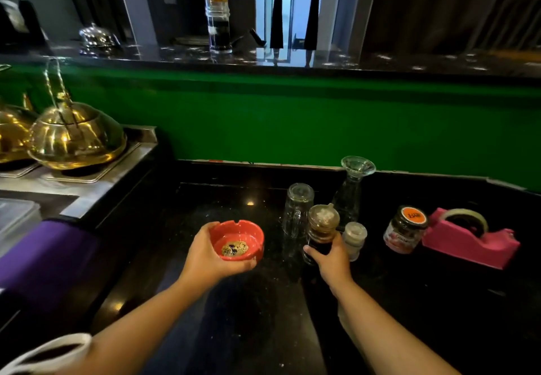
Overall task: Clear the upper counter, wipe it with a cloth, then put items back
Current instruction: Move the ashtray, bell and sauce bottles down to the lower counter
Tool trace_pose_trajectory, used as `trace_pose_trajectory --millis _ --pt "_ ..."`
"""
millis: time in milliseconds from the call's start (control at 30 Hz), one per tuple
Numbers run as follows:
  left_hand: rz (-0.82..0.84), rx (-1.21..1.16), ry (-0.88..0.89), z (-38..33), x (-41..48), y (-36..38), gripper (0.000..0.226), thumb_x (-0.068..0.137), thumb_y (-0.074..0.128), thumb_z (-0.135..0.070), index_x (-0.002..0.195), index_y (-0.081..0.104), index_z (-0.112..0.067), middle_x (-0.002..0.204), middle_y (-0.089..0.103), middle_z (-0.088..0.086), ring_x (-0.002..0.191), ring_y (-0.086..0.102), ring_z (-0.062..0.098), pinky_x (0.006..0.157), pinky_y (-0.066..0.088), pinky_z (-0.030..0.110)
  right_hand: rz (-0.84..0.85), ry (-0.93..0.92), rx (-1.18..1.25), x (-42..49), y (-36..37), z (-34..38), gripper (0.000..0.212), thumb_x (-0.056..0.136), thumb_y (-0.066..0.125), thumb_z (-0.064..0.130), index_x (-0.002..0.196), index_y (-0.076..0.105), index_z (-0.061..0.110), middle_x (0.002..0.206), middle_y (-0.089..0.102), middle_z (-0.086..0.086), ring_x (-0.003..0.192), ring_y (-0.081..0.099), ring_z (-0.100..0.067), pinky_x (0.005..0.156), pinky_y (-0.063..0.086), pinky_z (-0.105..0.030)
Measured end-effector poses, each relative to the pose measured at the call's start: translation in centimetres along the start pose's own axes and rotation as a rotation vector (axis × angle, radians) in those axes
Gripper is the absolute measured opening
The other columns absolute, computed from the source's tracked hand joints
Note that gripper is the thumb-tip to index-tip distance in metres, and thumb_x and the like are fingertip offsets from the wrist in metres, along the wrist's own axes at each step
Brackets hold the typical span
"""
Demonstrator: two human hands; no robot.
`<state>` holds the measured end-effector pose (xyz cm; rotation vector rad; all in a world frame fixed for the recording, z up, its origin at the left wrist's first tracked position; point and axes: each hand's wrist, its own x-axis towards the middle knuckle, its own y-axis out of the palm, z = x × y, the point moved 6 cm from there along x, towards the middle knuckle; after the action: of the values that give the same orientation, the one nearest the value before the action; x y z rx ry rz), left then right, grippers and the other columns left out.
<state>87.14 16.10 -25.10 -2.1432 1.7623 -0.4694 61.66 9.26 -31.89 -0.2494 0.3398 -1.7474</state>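
I see left hand (205,254) fingers curled round the red ashtray (237,241), right hand (332,260) fingers gripping the dark bottle (322,226), upturned glass (297,209) just left of them, small shaker (354,238) just right.

Your left arm: bare, enters from the lower left and reaches to frame centre.
Your left hand (209,254): cupped under a red ashtray (237,240), thumb on its rim.
Your right arm: bare, enters from the lower right.
Your right hand (332,260): fingers wrapped round a dark bottle (322,229), seemingly low on its body.
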Motion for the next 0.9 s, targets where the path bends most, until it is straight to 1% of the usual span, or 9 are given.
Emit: trace_pose_trajectory --millis 200,300,400,467,533,600,700,800,900 --pt "0.064 0.013 0.026 1.0 0.8 0.9 0.102 0.043 0.093 -0.028 0.128 0.036 -0.025 0.111 0.047 -0.017 0.096 0.049 -0.003 0.083 0.043 0.013 -0.044 0.0 -0.016 0.5 0.5 -0.1 0.055 0.074 0.078 0.01 0.121 0.05 0.008 0.119 0.06 -0.009 0.117 0.054 -0.025 0.097 0.039 -0.03" --pt "0.122 0.004 0.024 1.0 0.7 1.7 0.109 0.035 0.092 -0.04 0.127 0.036 -0.026 0.11 0.046 -0.021 0.097 0.049 -0.005 0.078 0.041 0.009 -0.013 -0.004 -0.034 0.5 0.5 -0.2 0.054 0.074 0.078 0.01 0.122 0.052 0.009 0.119 0.061 -0.008 0.117 0.055 -0.022 0.099 0.041 -0.032" --pt "0.18 0.003 0.016 0.8 0.1 2.9 0.114 0.024 0.087 -0.054 0.124 0.035 -0.031 0.116 0.049 -0.016 0.101 0.052 -0.002 0.078 0.041 0.009 0.048 0.004 -0.053 -0.5 0.0 -0.8 0.055 0.077 0.075 0.008 0.126 0.051 0.011 0.122 0.058 0.0 0.119 0.053 -0.017 0.099 0.041 -0.029" --pt "0.221 0.007 0.021 0.7 -0.7 4.0 0.112 0.025 0.087 -0.054 0.123 0.036 -0.033 0.118 0.05 -0.014 0.104 0.053 0.001 0.079 0.042 0.011 0.059 0.052 -0.057 -1.8 -1.0 -1.9 0.057 0.082 0.069 0.006 0.134 0.045 0.01 0.123 0.054 -0.001 0.118 0.051 -0.015 0.092 0.042 -0.019" --pt "0.272 -0.002 0.025 0.5 -1.6 5.7 0.114 0.025 0.088 -0.055 0.123 0.036 -0.034 0.12 0.05 -0.014 0.107 0.053 0.002 0.081 0.043 0.012 0.056 0.064 -0.069 -3.3 -2.7 -3.2 0.051 0.086 0.066 0.006 0.133 0.046 0.01 0.119 0.055 -0.004 0.114 0.054 -0.015 0.077 0.044 -0.009" --pt "0.324 -0.012 0.032 0.1 -2.4 7.9 0.111 0.027 0.09 -0.05 0.123 0.035 -0.035 0.121 0.05 -0.015 0.107 0.053 -0.001 0.081 0.043 0.01 0.024 0.046 -0.091 -4.1 -5.4 -4.6 0.042 0.087 0.064 0.007 0.127 0.051 0.011 0.113 0.057 -0.001 0.112 0.057 -0.015 0.074 0.044 -0.009" --pt "0.396 -0.022 0.054 -1.0 -3.3 12.0 0.109 0.029 0.088 -0.049 0.123 0.035 -0.036 0.123 0.05 -0.015 0.11 0.052 -0.001 0.084 0.041 0.009 -0.074 0.043 -0.156 -4.1 -10.8 -6.6 0.033 0.088 0.063 0.009 0.121 0.057 0.011 0.113 0.059 -0.001 0.113 0.058 -0.017 0.088 0.047 -0.02" --pt "0.443 -0.051 0.062 -2.2 -4.1 16.7 0.11 0.033 0.09 -0.044 0.127 0.034 -0.033 0.123 0.048 -0.017 0.11 0.05 -0.004 0.087 0.038 0.008 -0.144 0.008 -0.379 -3.3 -16.1 -8.1 0.036 0.09 0.061 0.017 0.126 0.057 0.013 0.125 0.059 -0.003 0.12 0.054 -0.017 0.099 0.041 -0.026" --pt "0.444 -0.066 0.044 -2.8 -4.5 21.4 0.113 0.031 0.092 -0.045 0.128 0.035 -0.032 0.125 0.048 -0.015 0.113 0.051 0.0 0.095 0.041 0.015 -0.07 -0.004 -0.494 -2.2 -19.6 -9.4 0.047 0.094 0.054 0.03 0.138 0.045 0.015 0.142 0.047 -0.002 0.134 0.04 -0.016 0.107 0.032 -0.026"
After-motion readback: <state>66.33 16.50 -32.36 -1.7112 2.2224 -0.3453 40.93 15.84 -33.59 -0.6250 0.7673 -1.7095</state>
